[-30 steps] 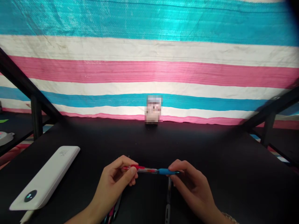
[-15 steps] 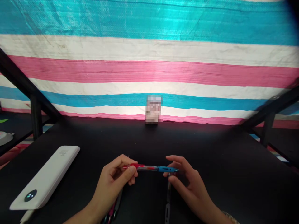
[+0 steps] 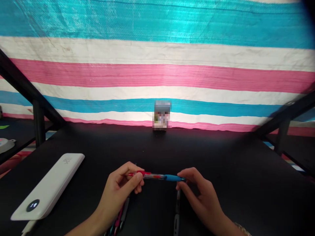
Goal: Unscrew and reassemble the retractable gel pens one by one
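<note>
Where the desk [image 3: 214,147] comes closest to the body, several loose pens [image 3: 124,213], one pink and one grey among them, lie partly hidden beneath the left forearm, and a single grey-gripped pen [image 3: 177,209] points away from the body under the right fingertips. Just above these, a red-and-blue ballpoint pen [image 3: 157,177] spans the gap between the two hands, off the desk, its long axis running crosswise from left to right and almost level. Neither hand is nearer to it, since each has one end: the left hand [image 3: 125,183] pinches the red end between thumb and fingers, while the right hand [image 3: 200,190] is closed by thumb and forefinger on the far tip of the blue end. Between them the slim barrel is clear, with a reddish streak inside; the clip is red and the grip a smooth, thicker blue sleeve ending in a dark point. Farther left lies a white power bank [image 3: 54,183] with a round display and a cable [image 3: 29,227]. At the back stands a small pixelated object [image 3: 161,118], before a striped tarpaulin [image 3: 172,75].
</note>
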{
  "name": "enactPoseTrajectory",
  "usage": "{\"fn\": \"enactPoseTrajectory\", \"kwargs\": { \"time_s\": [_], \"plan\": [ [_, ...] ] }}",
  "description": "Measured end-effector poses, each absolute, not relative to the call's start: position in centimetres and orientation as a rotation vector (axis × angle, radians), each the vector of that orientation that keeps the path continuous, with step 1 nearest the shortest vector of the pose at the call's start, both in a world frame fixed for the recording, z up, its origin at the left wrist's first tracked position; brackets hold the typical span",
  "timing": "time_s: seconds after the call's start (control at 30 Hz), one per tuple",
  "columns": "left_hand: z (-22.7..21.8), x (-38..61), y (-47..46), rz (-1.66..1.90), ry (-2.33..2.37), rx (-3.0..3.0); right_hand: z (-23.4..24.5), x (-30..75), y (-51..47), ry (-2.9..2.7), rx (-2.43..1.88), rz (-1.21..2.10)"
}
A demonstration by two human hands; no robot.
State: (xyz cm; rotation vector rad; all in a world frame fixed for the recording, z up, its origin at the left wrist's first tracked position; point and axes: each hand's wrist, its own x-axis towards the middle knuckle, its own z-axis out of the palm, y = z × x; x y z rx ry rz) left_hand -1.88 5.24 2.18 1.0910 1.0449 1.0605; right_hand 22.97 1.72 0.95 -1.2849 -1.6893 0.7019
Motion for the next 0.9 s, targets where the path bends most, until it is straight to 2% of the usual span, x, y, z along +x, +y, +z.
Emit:
{"fn": "enactPoseTrajectory", "kwargs": {
  "time_s": [0.13,0.33,0.53,0.7,0.9],
  "plan": [
    [2.10,-1.88,5.27,1.045,1.032,1.093,1.06,23.09,1.71,-1.732,-1.308,0.768],
    [2.41,-1.72,5.26,1.063,1.053,1.079,0.76,22.97,1.65,-1.693,-1.322,0.603],
    [2.74,-1.51,5.04,1.079,1.096,1.069,1.19,23.10,1.71,-1.751,-1.330,0.753],
    [2.89,-1.39,5.02,1.085,1.096,1.066,0.93,22.96,1.75,-1.742,-1.338,0.633],
    [2.90,-1.41,5.00,1.091,1.098,1.060,1.34,23.18,1.57,-1.862,-1.255,0.639]
  ]
}}
